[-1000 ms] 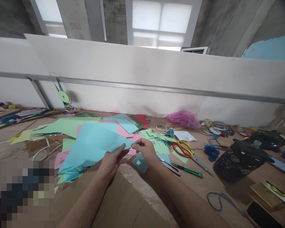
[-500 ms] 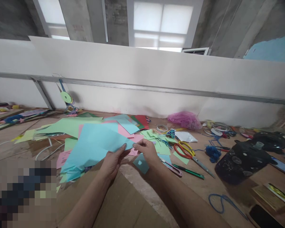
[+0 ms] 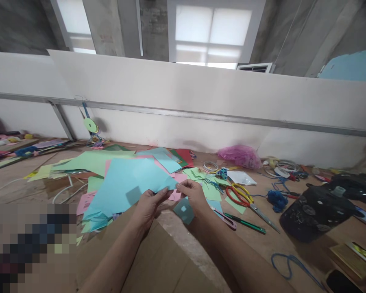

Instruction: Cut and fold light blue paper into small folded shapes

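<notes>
A large light-blue sheet of paper (image 3: 131,171) lies over the paper pile, its right corner raised between my hands. My left hand (image 3: 149,205) pinches the lower edge near that corner, thumb on top. My right hand (image 3: 192,194) grips the very tip of the corner between thumb and fingers. A darker square patch shows on the sheet left of my left hand; whether it is a shadow cannot be told. Under my right hand lies a small blue paper piece (image 3: 184,211) with a lighter spot. Brown cardboard (image 3: 158,256) is beneath my forearms.
Right of my hands lie a pink cutter (image 3: 225,219), a green cutter (image 3: 247,224) and scissors (image 3: 253,205) with red and yellow handles. Farther right are blue yarn (image 3: 277,200) and a dark jug (image 3: 315,211). A white board (image 3: 186,97) stands behind the table.
The view has shifted slightly, so the scene sits a little farther right. The dark patch on the blue sheet now shows more clearly. Both hands keep their hold on the corner.
</notes>
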The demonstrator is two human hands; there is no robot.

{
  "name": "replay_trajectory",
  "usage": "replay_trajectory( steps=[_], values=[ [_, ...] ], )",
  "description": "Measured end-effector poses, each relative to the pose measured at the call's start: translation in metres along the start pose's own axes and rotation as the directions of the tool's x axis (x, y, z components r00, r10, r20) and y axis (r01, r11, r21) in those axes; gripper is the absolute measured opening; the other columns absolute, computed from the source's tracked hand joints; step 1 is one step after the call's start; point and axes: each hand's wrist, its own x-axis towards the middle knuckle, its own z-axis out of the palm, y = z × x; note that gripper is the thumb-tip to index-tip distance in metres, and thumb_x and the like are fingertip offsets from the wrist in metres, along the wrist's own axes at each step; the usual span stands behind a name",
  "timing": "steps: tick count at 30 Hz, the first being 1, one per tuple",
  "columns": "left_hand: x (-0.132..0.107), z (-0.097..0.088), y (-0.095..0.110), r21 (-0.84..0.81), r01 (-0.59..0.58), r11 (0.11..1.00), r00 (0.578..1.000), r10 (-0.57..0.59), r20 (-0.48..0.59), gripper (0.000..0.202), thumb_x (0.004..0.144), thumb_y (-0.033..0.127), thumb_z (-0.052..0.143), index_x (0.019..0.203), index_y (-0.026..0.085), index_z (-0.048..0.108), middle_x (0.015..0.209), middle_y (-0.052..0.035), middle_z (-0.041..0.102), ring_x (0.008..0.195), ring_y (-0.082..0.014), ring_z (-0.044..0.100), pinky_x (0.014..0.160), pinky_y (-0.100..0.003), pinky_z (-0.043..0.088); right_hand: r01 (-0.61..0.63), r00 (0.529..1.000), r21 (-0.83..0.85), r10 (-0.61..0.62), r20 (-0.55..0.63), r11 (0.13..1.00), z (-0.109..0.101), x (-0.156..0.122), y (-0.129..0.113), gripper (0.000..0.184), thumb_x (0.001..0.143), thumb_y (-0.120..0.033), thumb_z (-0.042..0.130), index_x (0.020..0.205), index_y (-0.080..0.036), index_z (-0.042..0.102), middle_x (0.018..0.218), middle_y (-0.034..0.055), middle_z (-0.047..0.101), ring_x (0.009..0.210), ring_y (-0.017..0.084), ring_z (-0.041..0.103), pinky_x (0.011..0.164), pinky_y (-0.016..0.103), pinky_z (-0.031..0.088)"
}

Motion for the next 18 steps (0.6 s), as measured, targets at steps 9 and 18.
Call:
replay_trajectory(
  steps=[9, 18],
  values=[
    [0.0037, -0.0014, -0.0028, -0.023, -0.016, 1.000, 0.999, 0.015, -0.041, 0.032, 0.061, 0.024, 0.085, 0.072, 0.015, 0.056, 0.077, -0.0127, 0.077, 0.075, -0.0240, 0.074, 0.064, -0.029, 0.059, -0.008, 0.999, 0.029, 0.006, 0.044, 1.000, 0.0028, -0.0020, 0.0012, 0.027, 0.062, -0.040, 0.078, 0.065, -0.017, 0.064, 0.062, 0.0001, 0.065, 0.052, 0.012, 0.051, 0.057, 0.027, 0.042],
    [0.0005, 0.0013, 0.0003, -0.034, -0.015, 0.999, 0.996, 0.013, -0.086, 0.035, 0.058, 0.022, 0.087, 0.068, 0.017, 0.054, 0.077, -0.0124, 0.077, 0.075, -0.0265, 0.074, 0.059, -0.030, 0.060, -0.039, 0.997, 0.040, 0.036, 0.073, 0.998, 0.0044, -0.0017, 0.0004, 0.032, 0.055, -0.042, 0.082, 0.067, -0.018, 0.064, 0.062, -0.0002, 0.065, 0.052, 0.012, 0.052, 0.055, 0.027, 0.044]
  ],
)
